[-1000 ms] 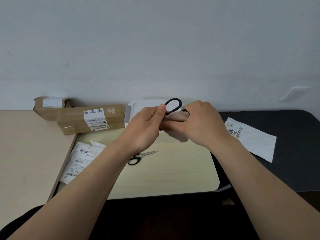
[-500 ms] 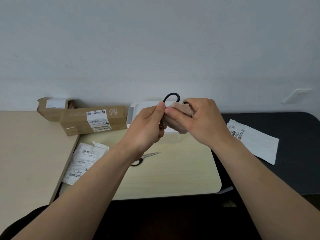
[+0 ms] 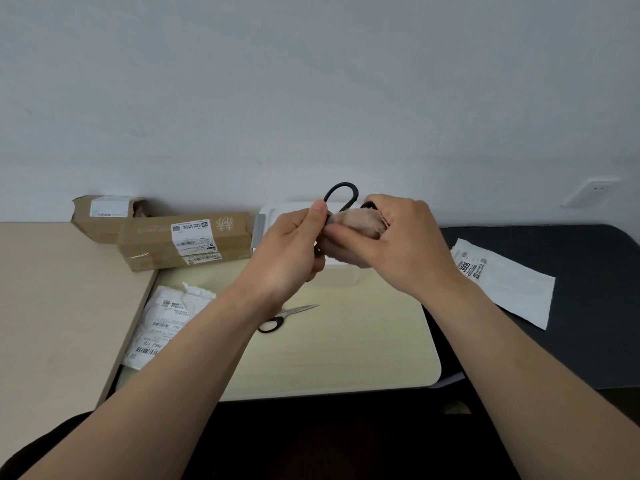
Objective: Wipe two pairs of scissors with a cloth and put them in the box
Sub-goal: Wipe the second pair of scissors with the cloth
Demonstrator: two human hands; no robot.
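My left hand [image 3: 294,247] pinches a pair of black-handled scissors [image 3: 341,195] near the handle; one black loop sticks up above my thumb. My right hand [image 3: 394,244] wraps a beige cloth [image 3: 360,221] around the rest of those scissors, so the blades are hidden. Both hands hover above the white box [image 3: 277,213] with a grey latch at the back of the pale yellow board [image 3: 346,341]. A second, smaller pair of scissors [image 3: 285,317] with black handles lies flat on the board, partly under my left wrist.
Two brown cardboard parcels [image 3: 183,240] lie at the back left. A crumpled white mailer bag [image 3: 166,320] sits on the board's left edge. Another white mailer bag [image 3: 505,282] rests on the black table [image 3: 571,341] at the right. A beige table [image 3: 59,306] adjoins on the left.
The scissors' handle loop has risen and tilted upright. My right hand has slid the cloth along the scissors and turned slightly. The view has shifted a little.
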